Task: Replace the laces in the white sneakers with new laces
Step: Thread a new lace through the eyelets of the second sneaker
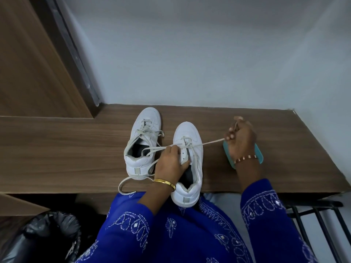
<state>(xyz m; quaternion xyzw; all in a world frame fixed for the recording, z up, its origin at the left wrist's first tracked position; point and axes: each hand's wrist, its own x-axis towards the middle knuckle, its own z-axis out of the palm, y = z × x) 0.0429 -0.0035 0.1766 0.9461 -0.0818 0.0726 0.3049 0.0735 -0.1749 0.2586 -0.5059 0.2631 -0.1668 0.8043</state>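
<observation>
Sneakers sit side by side on the table at the centre of the frame, toes toward the wall. The left sneaker [142,141] is laced, its ends trailing loose over the table edge. The right sneaker [189,162] has a lace [212,142] only through its lower holes, so the job looks early; whether this lace is old or new I cannot tell. The left hand [171,162] grips the right sneaker's tongue and side, fingers curled, steadying it. The right hand [240,139], right of centre, pinches the lace and draws it taut sideways, hovering over a teal object [259,154] on the table [66,149].
</observation>
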